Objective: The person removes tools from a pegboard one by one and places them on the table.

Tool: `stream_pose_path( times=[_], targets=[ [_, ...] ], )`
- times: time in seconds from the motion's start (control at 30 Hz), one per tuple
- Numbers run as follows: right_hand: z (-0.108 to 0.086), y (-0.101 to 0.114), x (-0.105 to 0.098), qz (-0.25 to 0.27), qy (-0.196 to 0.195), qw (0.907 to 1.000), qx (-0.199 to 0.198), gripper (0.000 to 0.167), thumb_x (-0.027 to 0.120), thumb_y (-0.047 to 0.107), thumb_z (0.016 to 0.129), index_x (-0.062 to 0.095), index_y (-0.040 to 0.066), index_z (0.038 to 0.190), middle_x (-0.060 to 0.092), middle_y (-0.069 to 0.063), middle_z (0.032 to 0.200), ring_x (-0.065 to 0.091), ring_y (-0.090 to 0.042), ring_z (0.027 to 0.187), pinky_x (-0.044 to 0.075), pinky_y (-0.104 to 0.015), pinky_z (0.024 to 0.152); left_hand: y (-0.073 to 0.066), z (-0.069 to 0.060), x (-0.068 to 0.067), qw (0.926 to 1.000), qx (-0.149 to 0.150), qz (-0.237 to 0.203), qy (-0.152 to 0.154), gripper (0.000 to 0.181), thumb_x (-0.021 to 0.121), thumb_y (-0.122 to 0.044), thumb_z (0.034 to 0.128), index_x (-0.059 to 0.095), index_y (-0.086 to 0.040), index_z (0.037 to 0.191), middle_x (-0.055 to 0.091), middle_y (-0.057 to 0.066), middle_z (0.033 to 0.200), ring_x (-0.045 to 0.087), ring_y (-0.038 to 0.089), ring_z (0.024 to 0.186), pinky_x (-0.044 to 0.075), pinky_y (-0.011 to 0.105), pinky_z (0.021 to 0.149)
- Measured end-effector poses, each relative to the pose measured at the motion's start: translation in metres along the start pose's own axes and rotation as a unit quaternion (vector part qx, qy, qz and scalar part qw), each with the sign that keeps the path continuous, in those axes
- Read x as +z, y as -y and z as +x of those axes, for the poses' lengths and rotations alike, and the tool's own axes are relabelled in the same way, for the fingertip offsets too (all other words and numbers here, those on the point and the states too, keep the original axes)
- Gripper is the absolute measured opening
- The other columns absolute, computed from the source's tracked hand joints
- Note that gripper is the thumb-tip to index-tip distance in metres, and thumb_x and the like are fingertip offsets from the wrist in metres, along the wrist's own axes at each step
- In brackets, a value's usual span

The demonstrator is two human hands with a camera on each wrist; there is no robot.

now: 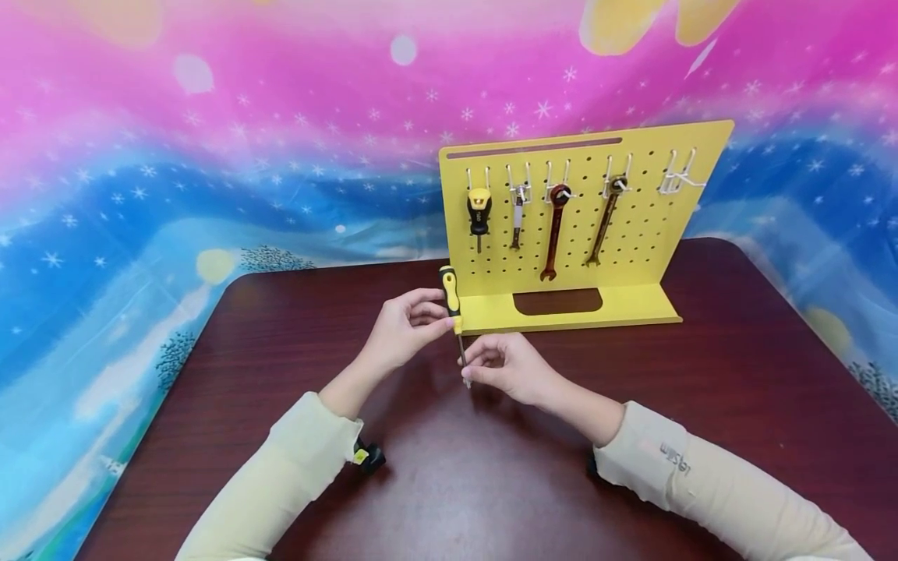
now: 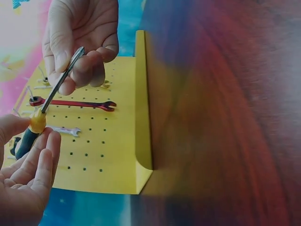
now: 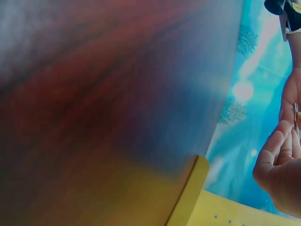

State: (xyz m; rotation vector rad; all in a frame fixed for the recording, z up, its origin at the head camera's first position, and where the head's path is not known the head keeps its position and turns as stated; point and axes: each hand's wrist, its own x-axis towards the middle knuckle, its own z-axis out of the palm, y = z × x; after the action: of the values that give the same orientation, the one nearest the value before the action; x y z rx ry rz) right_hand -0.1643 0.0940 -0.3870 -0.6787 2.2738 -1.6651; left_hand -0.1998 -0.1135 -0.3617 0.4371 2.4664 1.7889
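In front of the yellow perforated pegboard (image 1: 631, 302), by its front left corner, we held a black-and-yellow-handled screwdriver (image 1: 450, 291) with a slim metal shaft, tilted with its handle uppermost. Our left hand (image 1: 401, 329) pinched it low on the handle, and our right hand (image 1: 510, 369) pinched the shaft near the tip. Only fingertips gripped it, so we judged that loosening either pinch too soon could let it swivel or slip. A careless swing toward the pegboard might have knocked the stubby black-and-yellow screwdriver (image 1: 479, 209) hanging at its left end.
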Motion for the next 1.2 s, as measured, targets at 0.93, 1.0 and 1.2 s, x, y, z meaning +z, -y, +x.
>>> stream_pose_path(
  times=[0.93,1.0,1.2],
  targets=[
    [-0.007,-0.018,0.023,0.087,0.070,0.9843,0.137,0.013,0.072,0.002,0.085,0.068,-0.009,0.091,0.071,0.000,0.069,0.062,-0.008,0.059,0.050,-0.021,0.058,0.040,-0.023,0.011,0.9947,-0.088,-0.028,0.044,0.045,0.070,-0.005,0.0889,0.057,0.008,0.129,0.074,0.021,0.102,0.071,0.007,0.083,0.053,0.018,0.077],
    [-0.007,-0.018,0.023,0.088,0.075,0.9832,0.141,0.013,0.071,0.002,0.085,0.068,-0.009,0.090,0.072,-0.002,0.069,0.063,-0.008,0.059,0.050,-0.021,0.058,0.043,-0.023,0.012,0.9938,-0.095,-0.028,0.051,0.044,0.070,-0.006,0.0894,0.057,0.007,0.129,0.075,0.020,0.101,0.071,0.009,0.083,0.053,0.019,0.077],
    [-0.006,-0.019,0.025,0.088,0.081,0.9811,0.152,0.013,0.072,0.003,0.086,0.068,-0.009,0.090,0.073,-0.007,0.071,0.064,-0.009,0.058,0.053,-0.022,0.060,0.048,-0.022,0.010,0.9923,-0.105,-0.025,0.061,0.043,0.070,-0.006,0.0902,0.057,0.008,0.129,0.075,0.019,0.100,0.073,0.013,0.085,0.053,0.020,0.079]
  ],
)
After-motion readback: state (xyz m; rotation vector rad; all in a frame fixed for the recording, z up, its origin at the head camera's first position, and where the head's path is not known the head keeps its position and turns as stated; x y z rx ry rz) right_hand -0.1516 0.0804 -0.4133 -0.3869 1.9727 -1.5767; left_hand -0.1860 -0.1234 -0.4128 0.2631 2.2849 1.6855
